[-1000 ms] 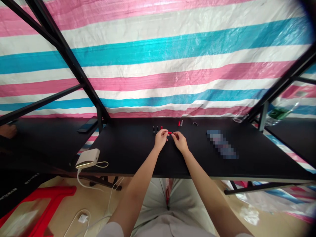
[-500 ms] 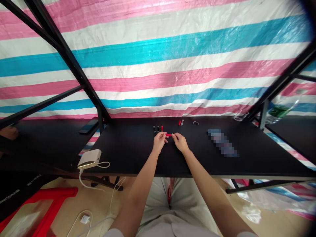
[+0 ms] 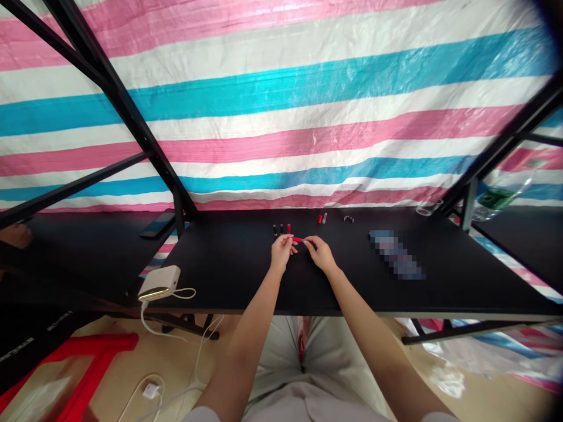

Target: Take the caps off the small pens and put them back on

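My left hand (image 3: pixel 280 253) pinches a slim red pen-shaped tube (image 3: pixel 297 239) that lies sideways above the black table. At the tube's right end, a short greyish tip shows beside the fingers of my right hand (image 3: pixel 320 253), which are closed in a pinch there. Whether the right fingers hold a separate small part is too small to make out. Just beyond my left hand, two short black cylinders (image 3: pixel 278 230) and a red one (image 3: pixel 289 228) stand upright in a row.
Farther back lie a short red piece (image 3: pixel 319 219), a clear piece (image 3: pixel 325 217) and small dark bits (image 3: pixel 348 219). A blurred flat object (image 3: pixel 397 254) is at right. A white box with cables (image 3: pixel 159 283) sits at the left edge. Black frame posts (image 3: pixel 178 205) flank the table (image 3: pixel 237 281).
My left hand has shifted slightly left with the red tube. More of the greyish tip shows at the tube's right end, while my right hand has barely moved.
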